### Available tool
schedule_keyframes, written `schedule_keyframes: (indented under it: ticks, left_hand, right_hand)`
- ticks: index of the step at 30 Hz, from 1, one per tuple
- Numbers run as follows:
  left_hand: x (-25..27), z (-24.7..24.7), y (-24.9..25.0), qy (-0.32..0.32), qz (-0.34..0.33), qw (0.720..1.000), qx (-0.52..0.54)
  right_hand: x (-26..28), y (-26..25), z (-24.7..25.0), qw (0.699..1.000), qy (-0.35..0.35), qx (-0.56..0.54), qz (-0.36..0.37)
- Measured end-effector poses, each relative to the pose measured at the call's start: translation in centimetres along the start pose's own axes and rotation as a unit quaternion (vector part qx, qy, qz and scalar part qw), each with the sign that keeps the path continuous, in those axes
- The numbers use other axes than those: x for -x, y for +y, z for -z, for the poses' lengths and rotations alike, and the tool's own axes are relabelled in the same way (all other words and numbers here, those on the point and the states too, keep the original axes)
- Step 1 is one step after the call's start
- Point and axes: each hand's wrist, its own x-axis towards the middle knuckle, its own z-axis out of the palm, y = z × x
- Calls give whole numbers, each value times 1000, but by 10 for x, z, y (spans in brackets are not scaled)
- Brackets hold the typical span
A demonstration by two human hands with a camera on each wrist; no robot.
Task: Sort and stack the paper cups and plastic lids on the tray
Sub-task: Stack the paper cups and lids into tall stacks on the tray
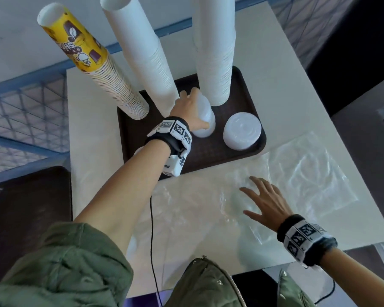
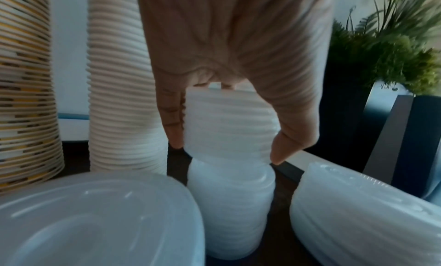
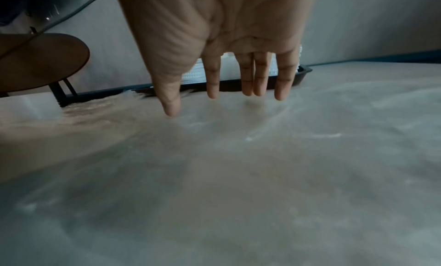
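Note:
A dark brown tray [image 1: 208, 156] holds three tall cup stacks: a yellow printed stack [image 1: 93, 65] and two white stacks [image 1: 146, 56] [image 1: 215, 49]. My left hand [image 1: 191, 109] grips the upper part of a narrow stack of small white lids [image 1: 205, 120] [image 2: 229, 157] from above, thumb and fingers around its sides. A wider lid stack [image 1: 242, 131] [image 2: 358, 213] sits to its right, and another wide lid stack [image 2: 95, 217] lies near my wrist. My right hand [image 1: 264, 198] [image 3: 229, 92] hovers flat, fingers spread, over clear plastic wrap [image 1: 297, 180].
The tray sits on a white table [image 1: 93, 129]. A second dark tray [image 1: 31, 218] lies at the lower left beside a blue wire rack [image 1: 27, 107]. A black cable [image 1: 152, 240] hangs over the table's near edge. A green plant [image 2: 386, 53] stands beyond the table.

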Motion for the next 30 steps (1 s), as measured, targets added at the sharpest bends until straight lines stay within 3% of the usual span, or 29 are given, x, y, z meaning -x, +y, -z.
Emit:
schedule_keyframes:
  ticks: [24, 30]
  left_hand:
    - [-12, -19, 7, -18, 2, 998, -57]
    - [-10, -20, 5, -19, -30, 998, -55]
  right_hand:
    - [-9, 6, -8, 999, 23, 39, 0]
    - [-8, 6, -10, 999, 21, 40, -3]
